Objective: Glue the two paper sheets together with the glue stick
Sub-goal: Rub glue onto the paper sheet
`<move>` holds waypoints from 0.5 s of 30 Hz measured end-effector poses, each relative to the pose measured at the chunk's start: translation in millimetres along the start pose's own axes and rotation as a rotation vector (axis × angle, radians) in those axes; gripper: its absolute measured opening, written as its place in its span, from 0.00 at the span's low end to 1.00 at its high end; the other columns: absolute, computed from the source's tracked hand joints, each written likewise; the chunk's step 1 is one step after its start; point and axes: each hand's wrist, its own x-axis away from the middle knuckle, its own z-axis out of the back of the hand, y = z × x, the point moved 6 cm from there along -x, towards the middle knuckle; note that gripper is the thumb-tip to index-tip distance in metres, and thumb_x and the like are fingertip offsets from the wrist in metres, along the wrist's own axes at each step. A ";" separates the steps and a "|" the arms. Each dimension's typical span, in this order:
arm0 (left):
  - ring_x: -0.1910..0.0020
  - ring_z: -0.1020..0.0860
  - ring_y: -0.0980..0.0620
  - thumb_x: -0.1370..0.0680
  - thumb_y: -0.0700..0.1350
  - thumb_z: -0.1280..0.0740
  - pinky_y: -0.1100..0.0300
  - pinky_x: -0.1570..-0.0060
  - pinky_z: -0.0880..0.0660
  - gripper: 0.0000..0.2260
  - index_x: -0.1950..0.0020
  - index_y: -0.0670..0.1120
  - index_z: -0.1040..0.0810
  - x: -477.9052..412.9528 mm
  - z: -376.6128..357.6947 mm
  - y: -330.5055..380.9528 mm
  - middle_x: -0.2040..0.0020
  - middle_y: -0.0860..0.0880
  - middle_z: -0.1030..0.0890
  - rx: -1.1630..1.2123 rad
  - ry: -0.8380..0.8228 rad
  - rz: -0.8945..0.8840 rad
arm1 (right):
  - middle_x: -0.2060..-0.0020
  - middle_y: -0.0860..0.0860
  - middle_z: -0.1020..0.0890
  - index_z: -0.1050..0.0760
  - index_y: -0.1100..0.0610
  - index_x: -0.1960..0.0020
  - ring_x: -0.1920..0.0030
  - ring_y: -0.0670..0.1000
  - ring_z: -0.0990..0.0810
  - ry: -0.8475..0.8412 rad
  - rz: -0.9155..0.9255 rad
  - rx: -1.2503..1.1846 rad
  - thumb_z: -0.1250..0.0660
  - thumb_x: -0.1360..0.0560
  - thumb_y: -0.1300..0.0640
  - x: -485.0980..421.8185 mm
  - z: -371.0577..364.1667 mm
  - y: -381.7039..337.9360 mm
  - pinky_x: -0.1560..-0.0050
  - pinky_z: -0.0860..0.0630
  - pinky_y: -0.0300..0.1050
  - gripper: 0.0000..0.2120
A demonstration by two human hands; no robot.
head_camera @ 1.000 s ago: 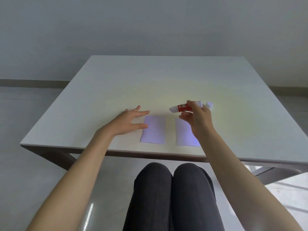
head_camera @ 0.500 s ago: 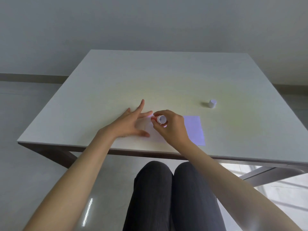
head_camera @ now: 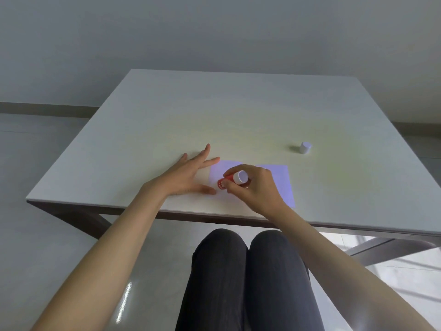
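On a white tabletop [head_camera: 238, 111], the right hand [head_camera: 257, 189] pinches a red glue stick [head_camera: 232, 179] over the left paper sheet [head_camera: 220, 169]. The left hand [head_camera: 188, 174], fingers spread, presses flat beside it. The second sheet [head_camera: 282, 180] lies just right; a white cap [head_camera: 305, 147] stands apart.

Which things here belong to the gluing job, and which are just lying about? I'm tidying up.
In the job:
glue stick, held in the right hand
left paper sheet, steadied by the left hand
right paper sheet

Lying about:
glue stick cap, set aside upright on the table
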 end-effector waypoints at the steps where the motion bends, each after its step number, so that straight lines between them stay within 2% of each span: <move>1: 0.36 0.60 0.67 0.32 0.62 0.30 0.64 0.35 0.64 0.50 0.27 0.61 0.67 0.3 -0.4 0.3 0.43 0.87 0.49 0.005 -0.001 0.002 | 0.68 0.50 0.15 0.20 0.49 0.61 0.64 0.54 0.16 -0.016 -0.007 -0.029 0.28 0.33 0.51 -1.0 1.8 0.6 0.56 0.19 0.54 0.03; 3: 0.37 0.59 0.67 0.31 0.61 0.30 0.64 0.37 0.64 0.50 0.27 0.59 0.69 1.0 -0.6 1.3 0.44 0.87 0.49 0.011 -0.006 -0.004 | 0.70 0.46 0.15 0.20 0.49 0.63 0.64 0.53 0.16 0.019 -0.033 -0.069 0.27 0.31 0.55 -8.0 13.4 2.5 0.54 0.19 0.57 0.03; 5: 0.36 0.58 0.68 0.29 0.59 0.31 0.64 0.36 0.65 0.50 0.27 0.58 0.70 0.5 0.3 1.1 0.43 0.86 0.48 0.012 -0.008 -0.015 | 0.67 0.51 0.14 0.19 0.54 0.58 0.61 0.55 0.15 0.091 -0.052 -0.107 0.28 0.30 0.57 -14.9 25.5 5.2 0.52 0.19 0.57 0.01; 7: 0.38 0.58 0.71 0.29 0.59 0.31 0.65 0.36 0.65 0.50 0.27 0.57 0.70 0.4 0.3 1.1 0.43 0.86 0.48 0.006 -0.012 -0.018 | 0.64 0.54 0.14 0.19 0.57 0.54 0.61 0.56 0.15 0.137 -0.055 -0.061 0.27 0.29 0.56 -12.8 30.1 6.5 0.53 0.19 0.55 0.06; 8: 0.38 0.57 0.71 0.30 0.60 0.31 0.65 0.36 0.65 0.50 0.27 0.57 0.69 0.5 0.1 1.2 0.43 0.86 0.48 0.000 -0.009 -0.017 | 0.65 0.53 0.14 0.19 0.56 0.55 0.62 0.56 0.15 0.113 -0.044 -0.032 0.27 0.30 0.55 -9.1 28.1 6.3 0.55 0.18 0.53 0.06; 10: 0.36 0.58 0.67 0.31 0.62 0.30 0.62 0.33 0.63 0.50 0.27 0.59 0.68 0.4 -0.4 0.7 0.39 0.83 0.49 -0.002 -0.008 0.002 | 0.67 0.49 0.14 0.19 0.53 0.60 0.65 0.51 0.15 -0.044 -0.006 -0.039 0.28 0.32 0.54 2.7 16.0 3.4 0.59 0.18 0.48 0.03; 12: 0.35 0.59 0.64 0.32 0.63 0.30 0.58 0.31 0.62 0.50 0.27 0.61 0.66 0.3 -0.6 -0.1 0.37 0.81 0.50 -0.007 -0.005 0.010 | 0.66 0.50 0.13 0.18 0.54 0.61 0.64 0.51 0.15 -0.164 0.005 -0.106 0.29 0.31 0.55 11.0 11.2 5.1 0.57 0.18 0.46 0.03; 13: 0.36 0.58 0.66 0.32 0.62 0.30 0.60 0.33 0.63 0.50 0.27 0.60 0.67 0.1 -0.8 0.0 0.38 0.84 0.50 -0.007 -0.008 -0.001 | 0.64 0.53 0.13 0.18 0.57 0.60 0.62 0.54 0.15 -0.143 -0.017 -0.156 0.29 0.30 0.57 10.3 15.7 8.7 0.55 0.18 0.46 0.03; 15: 0.37 0.57 0.69 0.30 0.60 0.31 0.64 0.35 0.64 0.49 0.26 0.58 0.68 -0.6 -1.7 -0.4 0.42 0.87 0.49 -0.002 -0.015 -0.026 | 0.64 0.56 0.13 0.18 0.60 0.59 0.61 0.56 0.15 0.009 -0.089 -0.278 0.31 0.28 0.62 6.2 32.1 18.7 0.55 0.18 0.48 0.04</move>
